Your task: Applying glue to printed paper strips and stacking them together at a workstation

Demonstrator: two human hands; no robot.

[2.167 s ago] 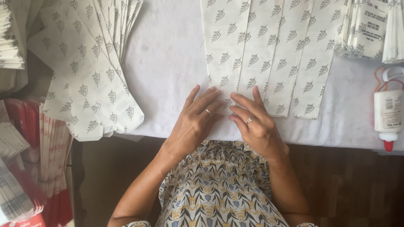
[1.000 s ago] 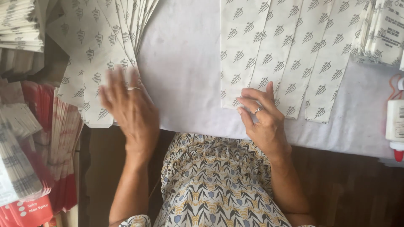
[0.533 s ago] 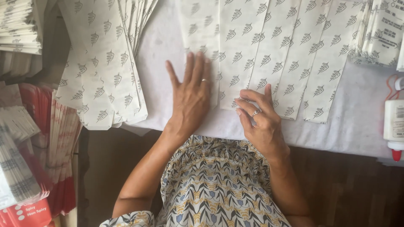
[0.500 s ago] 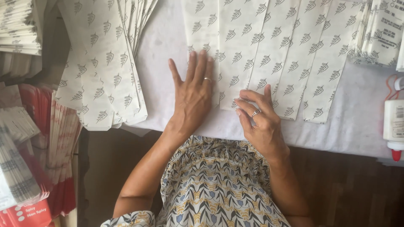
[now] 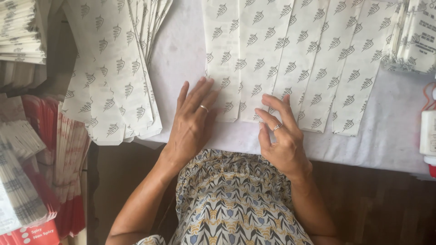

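My left hand (image 5: 193,119) lies flat, fingers spread, on the white cloth (image 5: 181,54) with its fingertips on the near left corner of the first sheet (image 5: 222,54) — pressing, not gripping, so the paper sits still. My right hand (image 5: 279,136) is loose too, fingers bent, tips resting on the lower edge of the next sheet (image 5: 261,50); it grasps nothing.

The sheets are long white strips printed with small dark leaf marks, laid side by side and overlapping like a fan across the cloth, each showing one long edge — I judge that is so each edge can be reached in turn. To my left a stack (image 5: 113,77) of the same printed paper waits near my left hand. At the far right stands a white bottle (image 5: 428,136) with a red tip. Red packs (image 5: 68,154) are heaped lower left.
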